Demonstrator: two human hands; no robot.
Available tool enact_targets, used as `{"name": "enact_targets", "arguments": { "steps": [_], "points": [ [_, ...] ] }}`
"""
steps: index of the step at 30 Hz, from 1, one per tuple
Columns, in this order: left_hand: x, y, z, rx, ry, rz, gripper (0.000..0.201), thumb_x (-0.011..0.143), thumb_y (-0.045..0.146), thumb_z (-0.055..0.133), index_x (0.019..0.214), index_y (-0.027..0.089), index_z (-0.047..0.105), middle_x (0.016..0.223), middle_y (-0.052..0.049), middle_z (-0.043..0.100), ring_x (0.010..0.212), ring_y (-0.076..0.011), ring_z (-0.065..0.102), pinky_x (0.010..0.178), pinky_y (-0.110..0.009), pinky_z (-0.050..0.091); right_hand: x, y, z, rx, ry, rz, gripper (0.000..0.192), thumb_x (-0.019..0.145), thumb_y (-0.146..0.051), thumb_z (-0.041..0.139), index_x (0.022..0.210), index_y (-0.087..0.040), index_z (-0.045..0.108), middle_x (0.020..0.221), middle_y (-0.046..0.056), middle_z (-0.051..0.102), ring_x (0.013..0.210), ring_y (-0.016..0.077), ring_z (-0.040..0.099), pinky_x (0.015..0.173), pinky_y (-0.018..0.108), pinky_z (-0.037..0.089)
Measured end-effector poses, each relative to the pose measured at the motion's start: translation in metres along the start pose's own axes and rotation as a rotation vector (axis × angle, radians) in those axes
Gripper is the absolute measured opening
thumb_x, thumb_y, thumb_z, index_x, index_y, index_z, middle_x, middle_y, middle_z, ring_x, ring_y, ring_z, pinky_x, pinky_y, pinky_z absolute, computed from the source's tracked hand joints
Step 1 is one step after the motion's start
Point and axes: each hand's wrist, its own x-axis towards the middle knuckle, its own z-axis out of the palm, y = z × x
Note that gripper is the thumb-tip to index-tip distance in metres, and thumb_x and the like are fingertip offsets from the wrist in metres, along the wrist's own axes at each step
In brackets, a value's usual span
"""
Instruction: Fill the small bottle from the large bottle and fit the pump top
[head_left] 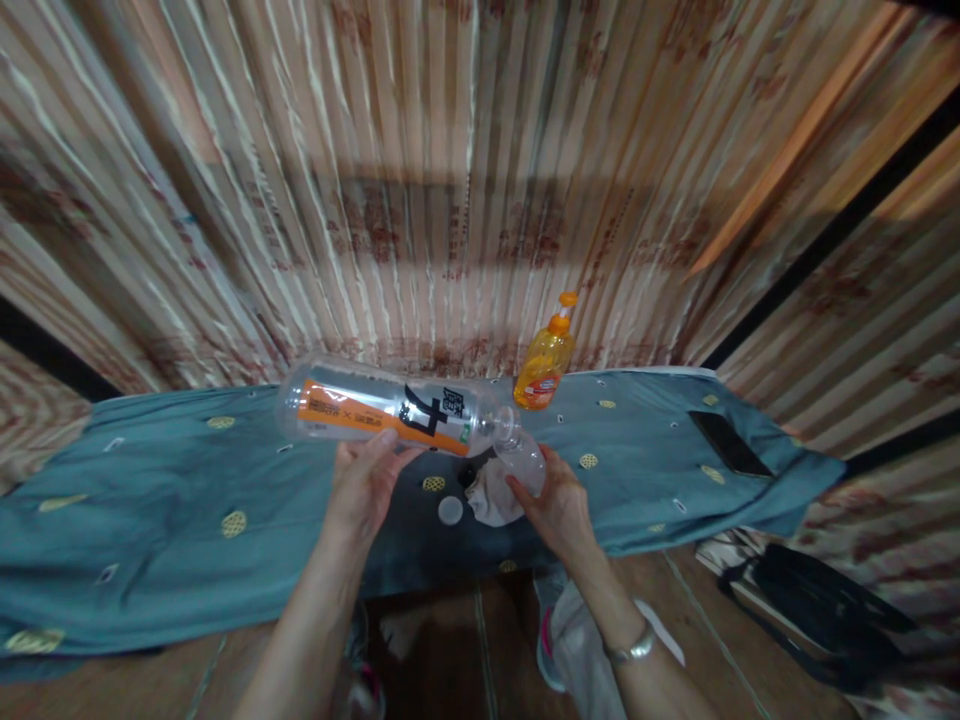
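Observation:
My left hand (367,480) grips a large clear plastic bottle (382,408) with an orange, grey and black label, held almost level with its open mouth pointing right. That mouth meets a small clear cup (527,462) held in my right hand (559,505). A white cloth (491,497) lies bunched under the cup. The round bottle cap (450,510) rests on the teal cloth just left of it.
A teal patterned cloth (165,500) covers the table. An orange pump bottle (545,365) stands at the back by the striped curtain. A black phone (729,442) lies at the right. A black bag (817,600) sits on the floor, lower right.

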Motion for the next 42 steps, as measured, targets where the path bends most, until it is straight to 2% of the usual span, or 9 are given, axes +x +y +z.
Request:
{"name": "enact_targets", "arguments": {
  "steps": [6,13,18,23,32,40,42],
  "points": [
    [0.0006,-0.0011,-0.0015,-0.017,0.018,-0.017,0.038,0.049,0.033,0.101,0.064,0.018,0.068,0.074,-0.004,0.076,0.069,-0.0228,0.074,0.067,-0.039,0.067,0.001,-0.0009,-0.0012,0.028,-0.008,-0.006,0.06,0.095,-0.061,0.051,0.125,-0.009,0.061,0.105,0.021,0.076,0.096,0.0331,0.075,0.084,0.049,0.062],
    [0.0013,-0.0019,-0.0017,-0.003,0.021,-0.019,0.04,0.05,0.034,0.1,0.073,0.017,0.072,0.073,-0.004,0.076,0.068,-0.0227,0.074,0.067,-0.039,0.067,0.0006,-0.0001,0.0005,0.015,0.02,-0.014,0.064,0.096,-0.065,0.048,0.124,-0.009,0.06,0.103,0.021,0.076,0.094,0.0333,0.074,0.08,0.049,0.062],
    [0.0019,-0.0026,-0.0001,-0.005,0.038,0.002,0.04,0.05,0.033,0.1,0.071,0.018,0.07,0.075,-0.003,0.077,0.067,-0.0226,0.074,0.066,-0.039,0.067,0.0011,0.0022,0.0019,0.004,0.018,-0.024,0.063,0.096,-0.066,0.049,0.124,-0.011,0.06,0.102,0.02,0.076,0.092,0.032,0.074,0.081,0.048,0.062],
    [0.0013,-0.0003,0.0016,0.027,0.027,0.017,0.042,0.053,0.031,0.099,0.078,0.019,0.068,0.077,-0.003,0.076,0.07,-0.0229,0.074,0.064,-0.035,0.066,0.0021,0.0042,0.0009,-0.006,-0.013,-0.018,0.061,0.094,-0.061,0.055,0.128,-0.011,0.059,0.106,0.02,0.075,0.098,0.0324,0.074,0.084,0.047,0.061],
    [0.0027,0.0,0.0001,0.065,0.044,0.014,0.042,0.052,0.032,0.098,0.081,0.018,0.07,0.078,-0.002,0.074,0.072,-0.0214,0.073,0.068,-0.037,0.067,0.006,0.0,-0.0055,-0.03,-0.092,0.016,0.055,0.092,-0.052,0.062,0.129,-0.012,0.058,0.11,0.02,0.075,0.101,0.0312,0.073,0.089,0.045,0.06],
    [0.0044,-0.0023,-0.0006,0.094,0.059,0.024,0.039,0.054,0.033,0.096,0.077,0.018,0.069,0.072,-0.001,0.068,0.073,-0.0223,0.071,0.068,-0.039,0.066,0.0085,-0.0002,-0.0072,-0.037,-0.11,0.029,0.057,0.091,-0.053,0.064,0.129,-0.011,0.058,0.108,0.021,0.075,0.099,0.0327,0.073,0.086,0.045,0.059],
    [0.0045,-0.0029,-0.0007,0.097,0.056,0.029,0.038,0.055,0.033,0.095,0.078,0.019,0.069,0.076,-0.002,0.069,0.076,-0.0231,0.071,0.069,-0.039,0.066,0.0086,0.0004,-0.0076,-0.038,-0.119,0.033,0.058,0.09,-0.054,0.064,0.129,-0.011,0.057,0.107,0.02,0.075,0.1,0.0329,0.073,0.086,0.045,0.059]
  ]
}}
